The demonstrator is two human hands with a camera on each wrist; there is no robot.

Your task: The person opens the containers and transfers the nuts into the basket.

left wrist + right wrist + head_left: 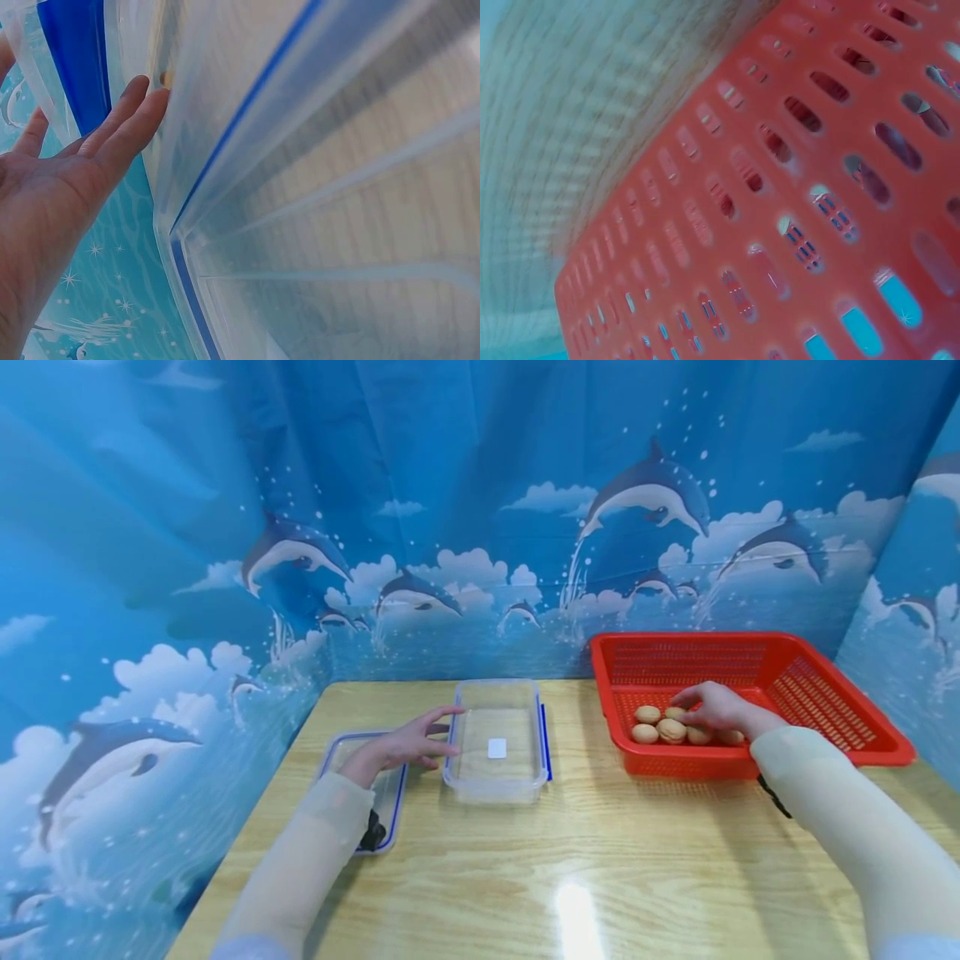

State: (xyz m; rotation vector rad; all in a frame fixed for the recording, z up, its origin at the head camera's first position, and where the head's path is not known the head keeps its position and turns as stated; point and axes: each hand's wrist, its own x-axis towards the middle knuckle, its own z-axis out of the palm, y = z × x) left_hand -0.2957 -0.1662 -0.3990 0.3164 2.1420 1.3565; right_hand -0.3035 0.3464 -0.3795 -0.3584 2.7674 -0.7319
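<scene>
A clear plastic food box (497, 785) with a blue latch along its right side stands near the table's far edge. Against its left rim, my left hand (416, 742) spreads its fingers and grips nothing; the left wrist view shows the same hand (67, 184) with extended fingers beside clear plastic. Several walnuts (671, 731) lie in the near left corner of a red slotted basket (697, 766). Over them reaches my right hand (716, 706), fingers bent downward. Whether it pinches a walnut is hidden. Only the basket's wall (780, 202) fills the right wrist view.
A clear lid with a blue seal (401, 793) lies flat under my left forearm. Behind the wooden table (510, 885) hangs a blue dolphin-print curtain (465, 485), close to the far side of the basket and box.
</scene>
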